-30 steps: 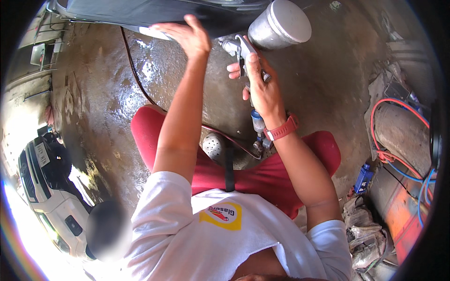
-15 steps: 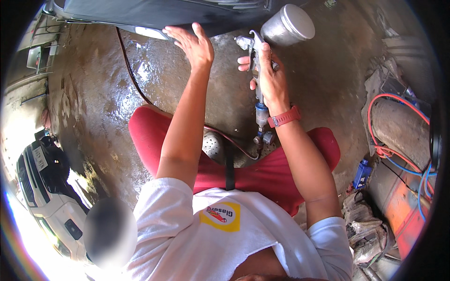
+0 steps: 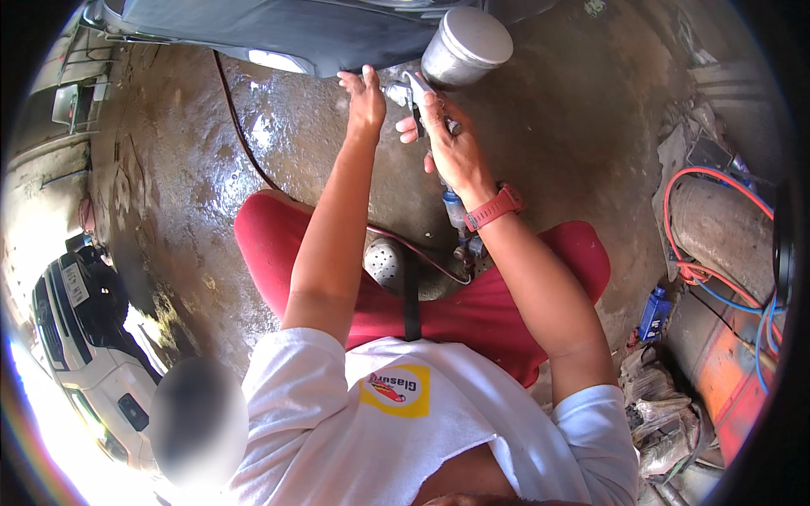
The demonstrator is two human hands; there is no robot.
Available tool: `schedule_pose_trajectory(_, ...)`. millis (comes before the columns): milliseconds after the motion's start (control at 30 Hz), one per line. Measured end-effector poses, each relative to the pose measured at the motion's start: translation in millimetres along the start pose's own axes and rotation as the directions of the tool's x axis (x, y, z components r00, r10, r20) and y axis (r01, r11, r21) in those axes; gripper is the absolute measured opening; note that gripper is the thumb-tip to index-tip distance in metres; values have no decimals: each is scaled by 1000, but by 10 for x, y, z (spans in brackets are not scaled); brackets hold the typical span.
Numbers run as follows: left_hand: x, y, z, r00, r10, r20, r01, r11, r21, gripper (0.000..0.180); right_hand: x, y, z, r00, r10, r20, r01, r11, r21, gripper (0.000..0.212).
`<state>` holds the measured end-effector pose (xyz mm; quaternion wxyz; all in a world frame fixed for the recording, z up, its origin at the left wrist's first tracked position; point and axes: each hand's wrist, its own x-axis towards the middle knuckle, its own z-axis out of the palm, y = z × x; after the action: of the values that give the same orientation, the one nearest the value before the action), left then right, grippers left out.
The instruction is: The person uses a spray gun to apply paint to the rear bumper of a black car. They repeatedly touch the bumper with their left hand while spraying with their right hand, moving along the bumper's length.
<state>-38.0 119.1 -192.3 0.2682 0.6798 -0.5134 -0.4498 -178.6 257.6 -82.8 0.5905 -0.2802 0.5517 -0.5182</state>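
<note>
My right hand (image 3: 458, 150) is wrapped round the handle of a metal spray gun (image 3: 417, 87), some of its fingers over the trigger side. On top of the gun sits a silver lidded paint cup (image 3: 467, 52), tilted. A regulator with a blue band (image 3: 454, 207) hangs under the handle, joined to a dark red air hose (image 3: 418, 253). My left hand (image 3: 365, 108) is raised just left of the nozzle, holding nothing, its fingers stretched out. Beyond both hands runs the dark grey lower body of a car (image 3: 337, 34).
Wet concrete floor (image 3: 253, 126) lies around my crossed legs. On the right are a grey cylindrical tank (image 3: 717, 223), red and blue hoses (image 3: 668, 221), a blue bottle (image 3: 653, 314) and crumpled plastic (image 3: 662, 417). A white vehicle (image 3: 101, 371) and a person's blurred head (image 3: 198, 422) are at the left.
My right hand has brought the spray gun and cup to the left, nearer my left hand. The left hand has dropped slightly toward me and turned, so its fingers sit beside the nozzle.
</note>
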Motion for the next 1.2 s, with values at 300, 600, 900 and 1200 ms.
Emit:
schedule_pose_trajectory(300, 14, 714, -758, 986, 164, 17, -99, 673, -733, 75, -77, -37, 121, 982, -156, 108, 157, 988, 4, 59)
schedule_pose_trajectory(600, 10, 65, -159, 991, 125, 49, -91, 891, -445, 86, -25, 112, 129, 997, -74, 34, 73, 997, 9, 59)
schedule_pose_trajectory(900, -141, -261, 22, 1000, 18, 24, -11, 966, -259, 83, 44, 177, 29, 998, 14, -60, -16, 999, -36, 68)
schedule_pose_trajectory(1200, 237, -97, -36, 948, -142, 285, 312, 592, -743, 75, 82, 198, -15, 998, 12, -67, -15, 999, -46, 70)
